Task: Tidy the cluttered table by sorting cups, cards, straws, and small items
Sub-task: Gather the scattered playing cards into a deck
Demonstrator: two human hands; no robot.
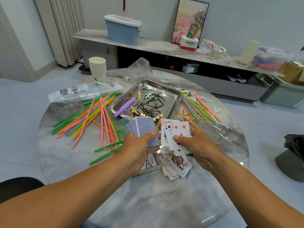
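Note:
My left hand (137, 148) grips a small stack of blue-backed cards (143, 127) above the table's middle. My right hand (195, 145) pinches a fan of face-up cards (176, 129), a five of diamonds on top. Below both hands lie more face-up cards (178, 163) and a blue card box (151, 162). Coloured straws (92, 117) spread over the left of the round marble table (148, 199); another bunch of straws (195, 109) lies at the right. A steel tray (174, 96) holds hairpins, a purple straw and small bits. A stack of paper cups (97, 68) stands far left.
A clear plastic cup (141, 67) lies tipped behind the tray. A plastic wrapper (82, 91) and clear lid (67, 104) sit at the left. White floss picks (222, 130) scatter along the right edge. A low cabinet (181, 53) runs behind the table; a bin with a black bag (294, 148) stands right.

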